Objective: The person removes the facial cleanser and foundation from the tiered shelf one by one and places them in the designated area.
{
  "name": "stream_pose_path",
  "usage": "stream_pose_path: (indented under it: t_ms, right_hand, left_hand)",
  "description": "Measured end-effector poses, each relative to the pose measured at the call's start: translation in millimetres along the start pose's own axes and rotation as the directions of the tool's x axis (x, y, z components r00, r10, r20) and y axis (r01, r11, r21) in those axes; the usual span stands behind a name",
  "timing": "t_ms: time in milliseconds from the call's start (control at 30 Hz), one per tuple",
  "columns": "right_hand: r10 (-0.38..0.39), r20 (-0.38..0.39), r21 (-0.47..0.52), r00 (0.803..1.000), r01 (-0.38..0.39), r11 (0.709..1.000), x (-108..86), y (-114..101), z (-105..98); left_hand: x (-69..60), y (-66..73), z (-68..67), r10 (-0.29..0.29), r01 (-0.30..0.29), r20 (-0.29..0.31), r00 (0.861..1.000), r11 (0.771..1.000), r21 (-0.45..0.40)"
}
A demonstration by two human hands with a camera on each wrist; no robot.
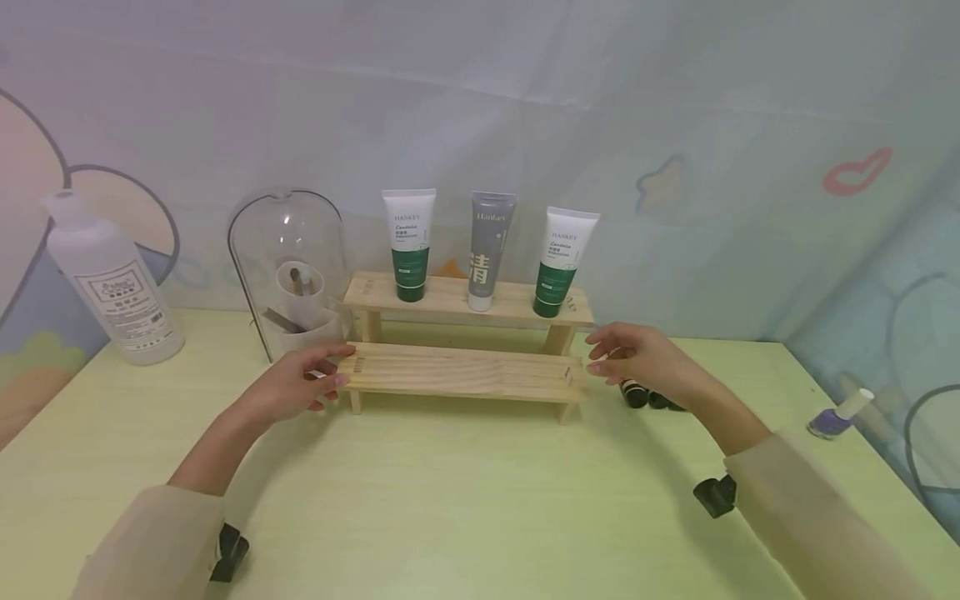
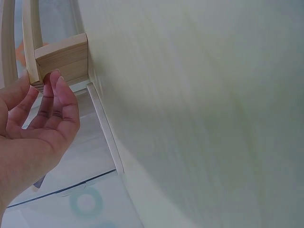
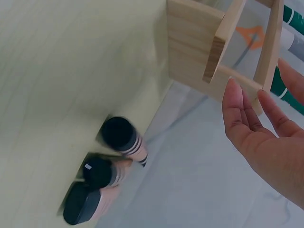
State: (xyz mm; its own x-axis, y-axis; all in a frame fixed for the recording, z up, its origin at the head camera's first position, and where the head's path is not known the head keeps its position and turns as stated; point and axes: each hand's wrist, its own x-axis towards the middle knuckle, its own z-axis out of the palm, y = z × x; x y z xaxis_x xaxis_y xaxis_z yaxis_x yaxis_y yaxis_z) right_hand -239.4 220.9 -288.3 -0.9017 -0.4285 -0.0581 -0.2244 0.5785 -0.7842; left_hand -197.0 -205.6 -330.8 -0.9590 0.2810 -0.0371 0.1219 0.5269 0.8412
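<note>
A two-step wooden rack stands on the table, its lower board bare. On its upper board stand two white-and-green tubes and, between them, a grey tube. My left hand pinches the left end of the lower board; in the left wrist view the thumb and fingers meet at the board's end. Beside the rack's right end is my right hand, fingers slightly bent and holding nothing; the right wrist view shows a gap between its fingertips and the lower board.
At the left stand a white pump bottle and a clear domed holder with brushes. Several dark-capped bottles lie right of the rack, partly behind my right hand in the head view. A purple nail polish bottle is near the right edge.
</note>
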Motion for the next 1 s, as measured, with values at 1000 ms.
stream_pose_path:
  t_ms: [1000]
  right_hand:
    - [-0.185, 0.044, 0.114, 0.982, 0.179, 0.977, 39.1, -61.5, 61.4]
  left_hand:
    - [0.5, -2.1, -1.2, 0.001, -0.001, 0.004, 1.000, 1.000, -0.001]
